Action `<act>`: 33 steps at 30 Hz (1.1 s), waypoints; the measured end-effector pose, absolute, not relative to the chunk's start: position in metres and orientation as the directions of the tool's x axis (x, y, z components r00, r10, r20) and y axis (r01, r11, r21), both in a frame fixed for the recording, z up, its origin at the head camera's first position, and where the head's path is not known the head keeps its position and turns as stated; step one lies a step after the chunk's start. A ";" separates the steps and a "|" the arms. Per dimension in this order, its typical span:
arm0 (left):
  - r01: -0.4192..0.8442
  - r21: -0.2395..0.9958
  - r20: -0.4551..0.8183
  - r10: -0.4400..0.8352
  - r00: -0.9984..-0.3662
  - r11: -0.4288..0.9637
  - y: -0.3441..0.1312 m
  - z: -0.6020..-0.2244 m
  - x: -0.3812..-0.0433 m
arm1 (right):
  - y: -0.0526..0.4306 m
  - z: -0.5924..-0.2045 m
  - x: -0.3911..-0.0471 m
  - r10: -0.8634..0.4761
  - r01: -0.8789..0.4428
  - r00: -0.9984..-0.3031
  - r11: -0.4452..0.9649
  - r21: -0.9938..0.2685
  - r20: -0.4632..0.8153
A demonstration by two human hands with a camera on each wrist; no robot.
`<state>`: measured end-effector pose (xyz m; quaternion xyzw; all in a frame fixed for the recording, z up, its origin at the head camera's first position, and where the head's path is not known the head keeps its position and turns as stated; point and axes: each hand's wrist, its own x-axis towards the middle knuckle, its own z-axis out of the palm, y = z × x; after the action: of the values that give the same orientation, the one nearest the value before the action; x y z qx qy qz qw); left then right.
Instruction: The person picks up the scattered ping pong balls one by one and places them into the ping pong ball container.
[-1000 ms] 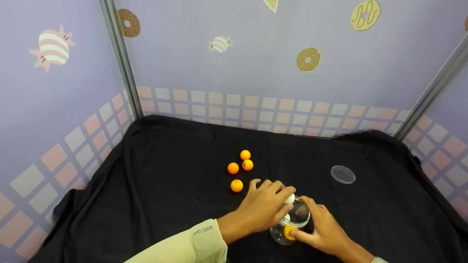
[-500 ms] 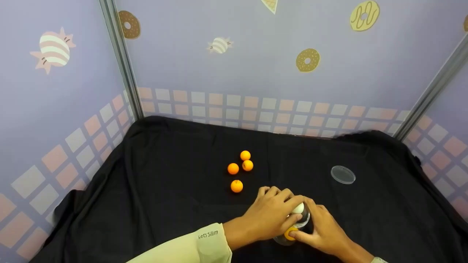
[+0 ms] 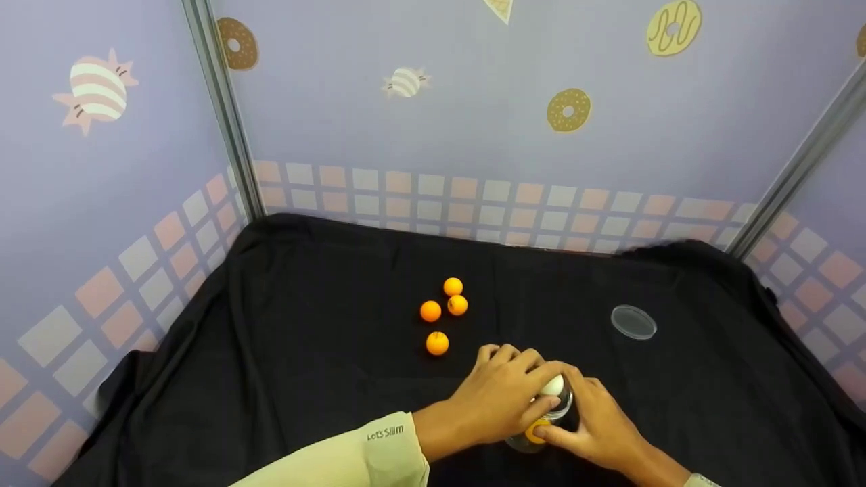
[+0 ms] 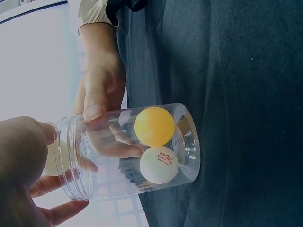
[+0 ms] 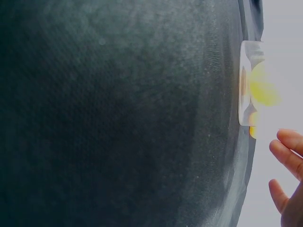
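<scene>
Between its thumb and fingers, my left hand point(image 3: 504, 399) holds a white ping-pong ball point(image 3: 553, 386) at the mouth of a clear plastic jar point(image 4: 191, 146). My right hand point(image 3: 605, 426) grips the jar from the right, thumb on the near side. The jar has no lid on. Inside, near its base, lie an orange ping-pong ball point(image 4: 155, 126) and a white ping-pong ball point(image 4: 159, 165) with red print. In the head view the left hand hides much of the jar. Glare washes out most of the jar in the right wrist view.
Several loose orange ping-pong balls point(image 3: 437, 343) lie on the black cloth point(image 3: 325, 325), beyond the left hand. A clear round lid point(image 3: 634, 322) lies flat to the right. Patterned lilac panels point(image 3: 406, 135) rise behind and at both sides.
My left hand has moved slightly right and toward me, bringing the white ball from the jar's left rim to over its mouth. The right hand and jar have barely moved.
</scene>
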<state>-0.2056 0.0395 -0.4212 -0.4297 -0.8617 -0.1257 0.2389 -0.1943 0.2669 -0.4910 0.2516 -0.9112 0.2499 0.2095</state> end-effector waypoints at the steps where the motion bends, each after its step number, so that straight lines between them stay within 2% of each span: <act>1: 0.801 0.012 0.519 0.681 -0.517 0.599 0.039 -0.421 -0.206 | 0.267 -0.491 -0.194 -0.352 -0.560 -0.788 0.750 -0.352 0.505; 7: 0.796 0.000 0.524 0.678 -0.516 0.605 0.040 -0.422 -0.205 | 0.267 -0.491 -0.194 -0.348 -0.555 -0.792 0.755 -0.351 0.502; 18: 0.787 -0.004 0.521 0.673 -0.525 0.617 0.041 -0.421 -0.205 | 0.268 -0.491 -0.197 -0.397 -0.611 -0.742 0.732 -0.301 0.540; 22: 0.785 -0.006 0.517 0.674 -0.528 0.620 0.040 -0.421 -0.205 | 0.268 -0.491 -0.196 -0.387 -0.603 -0.746 0.737 -0.305 0.542; 33: 0.787 0.019 0.497 0.677 -0.543 0.617 0.040 -0.420 -0.205 | 0.267 -0.490 -0.199 -0.405 -0.658 -0.696 0.692 -0.299 0.593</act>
<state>-0.2054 0.0401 -0.4202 -0.4208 -0.8700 -0.1206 0.2271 -0.1990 0.2666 -0.4900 0.3001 -0.8852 0.2532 0.2493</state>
